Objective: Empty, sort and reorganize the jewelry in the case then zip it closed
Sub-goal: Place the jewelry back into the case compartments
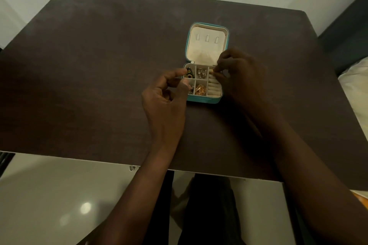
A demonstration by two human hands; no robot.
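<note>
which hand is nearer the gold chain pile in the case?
Left. The left hand sits beside the gold chain pile; the right hand pinches something small at the case's far-right corner.

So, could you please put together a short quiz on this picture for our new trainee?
1. True or false: the lid of the jewelry case is open.
2. Which hand pinches a small gold piece over the case's far right corner? A) left hand B) right hand
3. What fills the right column of the case's tray, nearer the person?

Key
1. True: the lid lies folded back on the dark table, its three small hooks bare.
2. B.
3. Cream ring rolls, with no rings visible on them.
</note>
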